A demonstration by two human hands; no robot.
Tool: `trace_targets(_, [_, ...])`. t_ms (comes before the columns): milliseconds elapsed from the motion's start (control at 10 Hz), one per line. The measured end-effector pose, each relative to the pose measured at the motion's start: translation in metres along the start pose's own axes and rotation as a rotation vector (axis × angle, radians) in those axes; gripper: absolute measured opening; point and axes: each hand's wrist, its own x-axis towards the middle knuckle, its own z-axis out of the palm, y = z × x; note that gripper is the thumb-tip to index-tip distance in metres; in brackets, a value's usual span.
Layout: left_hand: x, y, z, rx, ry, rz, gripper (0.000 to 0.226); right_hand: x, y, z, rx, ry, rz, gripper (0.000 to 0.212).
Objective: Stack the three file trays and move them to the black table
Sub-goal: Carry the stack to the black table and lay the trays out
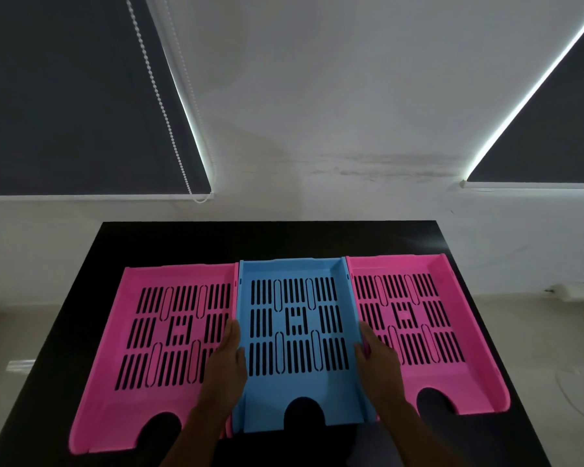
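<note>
Three slotted file trays lie side by side on a black table (284,241). A pink tray (142,338) is at the left, a blue tray (297,392) in the middle and another pink tray (452,335) at the right. My left hand (226,362) grips the blue tray's left wall, thumb inside the rim. My right hand (378,362) holds the blue tray's right wall the same way. The blue tray's side walls touch both pink trays.
A white wall stands behind the table, with dark roller blinds at the upper left (64,96) and upper right (553,129). A bead cord (162,106) hangs by the left blind. Pale floor shows on both sides of the table.
</note>
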Motion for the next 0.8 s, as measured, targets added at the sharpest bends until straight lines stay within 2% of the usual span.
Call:
trace_targets(200, [0.038, 0.012, -0.008, -0.013, -0.026, -0.011, 0.066, 0.037, -0.019, 0.000, -0.005, -0.010, 0.014, 0.036])
trace_targets(500, [0.084, 0.020, -0.016, 0.006, 0.006, 0.013, 0.066, 0.067, -0.026, 0.011, 0.002, 0.062, 0.034, 0.041])
trace_targets(800, [0.086, 0.025, -0.018, 0.014, -0.023, 0.041, 0.066, 0.066, -0.035, 0.010, 0.032, 0.053, 0.023, 0.046])
